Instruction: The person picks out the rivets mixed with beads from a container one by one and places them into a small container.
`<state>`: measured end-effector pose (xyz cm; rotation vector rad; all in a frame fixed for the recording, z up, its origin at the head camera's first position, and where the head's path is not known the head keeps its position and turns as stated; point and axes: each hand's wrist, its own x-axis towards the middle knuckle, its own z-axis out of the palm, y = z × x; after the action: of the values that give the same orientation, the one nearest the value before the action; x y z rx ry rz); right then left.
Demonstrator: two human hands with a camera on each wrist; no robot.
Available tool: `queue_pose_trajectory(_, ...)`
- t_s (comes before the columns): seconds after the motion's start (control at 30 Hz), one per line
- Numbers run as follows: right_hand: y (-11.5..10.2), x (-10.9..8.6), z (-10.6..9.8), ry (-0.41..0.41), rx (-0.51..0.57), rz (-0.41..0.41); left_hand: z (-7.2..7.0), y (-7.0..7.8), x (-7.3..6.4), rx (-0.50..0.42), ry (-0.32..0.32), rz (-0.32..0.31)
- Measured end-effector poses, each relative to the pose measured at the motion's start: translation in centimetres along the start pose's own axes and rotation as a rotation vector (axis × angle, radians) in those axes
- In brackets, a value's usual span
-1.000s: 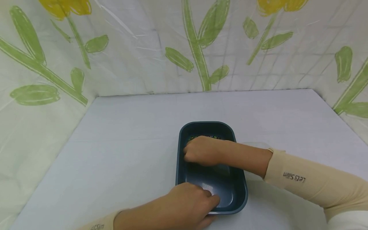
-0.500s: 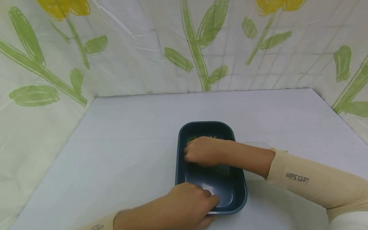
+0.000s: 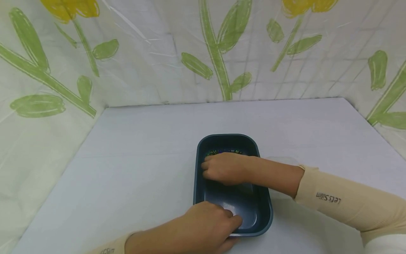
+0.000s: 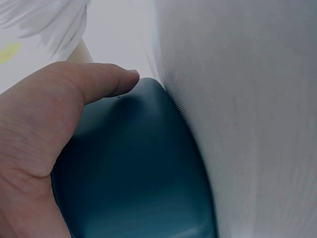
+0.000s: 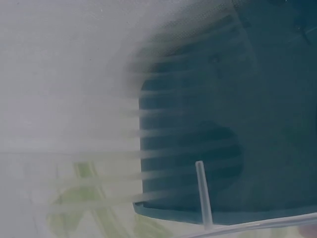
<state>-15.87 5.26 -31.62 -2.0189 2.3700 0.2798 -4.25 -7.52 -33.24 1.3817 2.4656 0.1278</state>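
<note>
A deep, dark teal plastic tub [image 3: 264,208] with rounded corners stands on the white table. My left hand [image 3: 210,225] grips its near rim at the left, fingers over the edge. In the left wrist view the thumb lies along the outside of the tub's wall [image 4: 138,163]. Inside the far half of the tub is my right hand [image 3: 223,168], with curled fingers pointing down. A strip of something green and speckled, with purple bits [image 3: 222,152], shows just beyond the right knuckles. The right fingertips are hidden, so what they hold or touch cannot be made out.
A clear plastic thing [image 3: 282,160], seen only in part, lies right of the tub under the right forearm. In the right wrist view ridged clear plastic [image 5: 171,134] stands before the teal wall. Flower-printed sheeting [image 3: 142,63] borders the table's back and sides.
My right hand has shifted very slightly left and toward me within the tub, and the purple bits show more clearly. The left hand and the tub stay in place.
</note>
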Motion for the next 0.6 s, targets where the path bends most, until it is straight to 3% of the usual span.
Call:
queue_pose_trajectory(0.17, -0.01, -0.08, 0.13, 0.047, 0.001, -0.015, -0.01, -0.03, 0.01, -0.007, -0.003, -0.001)
queue_pose_trajectory(0.6, -0.03, -0.13, 0.38, 0.087, 0.165, -0.020, -0.05, 0.00, -0.02, -0.030, -0.008, -0.009)
